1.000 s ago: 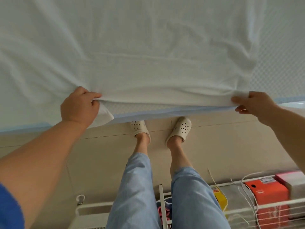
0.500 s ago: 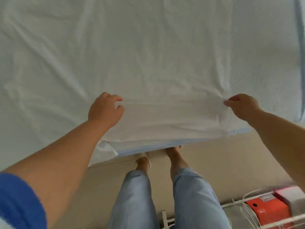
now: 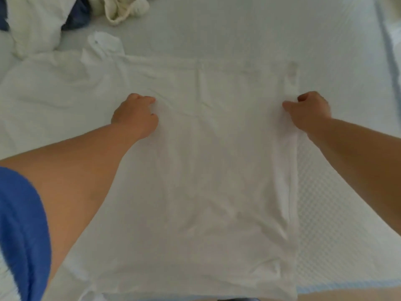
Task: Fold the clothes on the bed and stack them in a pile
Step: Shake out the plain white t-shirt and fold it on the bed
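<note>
The shirt (image 3: 217, 159), white and thin, lies spread flat on the bed (image 3: 249, 35), its body running from the near edge of the mattress up toward the middle. Its far edge makes a fairly straight line across the bed, and its right side lies in a narrow doubled strip along the edge. On the left the cloth spreads out wider and more rumpled, with a small folded white piece (image 3: 102, 45) sticking up near the far left corner.

The left hand (image 3: 135, 116) sits on the shirt left of centre, knuckles up, fingers curled in and bunching a bit of cloth beneath them; thumb and forefinger look pinched together on the fabric. The right hand (image 3: 308, 109) is at the shirt's right edge, also curled, with thumb and forefinger closed on the doubled strip of cloth there. Both arms reach out from the near side, bare to the elbow, and a blue sleeve (image 3: 23, 231) shows at the lower left.

At the far left corner of the bed is a heap of other clothes (image 3: 32, 25), white and dark blue, with a cream garment (image 3: 123, 8) crumpled just beside it. The mattress cover is pale with a dimpled pattern, plain to see to the right of the shirt, and a light blue border (image 3: 388, 61) runs along its right side
</note>
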Tool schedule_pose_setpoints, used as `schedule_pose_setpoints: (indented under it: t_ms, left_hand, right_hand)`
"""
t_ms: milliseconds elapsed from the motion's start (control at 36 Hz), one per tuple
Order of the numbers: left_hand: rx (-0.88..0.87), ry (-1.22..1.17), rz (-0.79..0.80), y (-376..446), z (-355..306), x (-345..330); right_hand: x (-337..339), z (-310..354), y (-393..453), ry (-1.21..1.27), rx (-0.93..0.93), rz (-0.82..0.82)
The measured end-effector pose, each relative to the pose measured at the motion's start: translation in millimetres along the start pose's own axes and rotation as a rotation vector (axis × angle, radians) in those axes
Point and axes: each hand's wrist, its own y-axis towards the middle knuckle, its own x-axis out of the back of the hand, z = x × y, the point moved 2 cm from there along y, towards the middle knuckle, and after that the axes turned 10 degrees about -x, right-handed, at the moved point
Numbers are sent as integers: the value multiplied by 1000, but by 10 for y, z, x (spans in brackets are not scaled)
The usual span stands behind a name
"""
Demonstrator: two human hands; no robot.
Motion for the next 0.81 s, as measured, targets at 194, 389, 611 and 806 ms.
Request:
schedule_pose_setpoints:
  t_ms: [194,389,611,806]
  left_hand:
    - [-89,88,-130,673,129,219]
    - [-103,254,-63,1091,379,434]
    - [-143,397,-122,1162,729,758]
    - [-69,289,-315,1234,767,1033]
  right_hand:
    - [8,335,476,174,32,-73]
    - [7,500,751,414,-82,62]
    - [208,650,829,519,5,88]
    - [447,799,955,644,13,137]
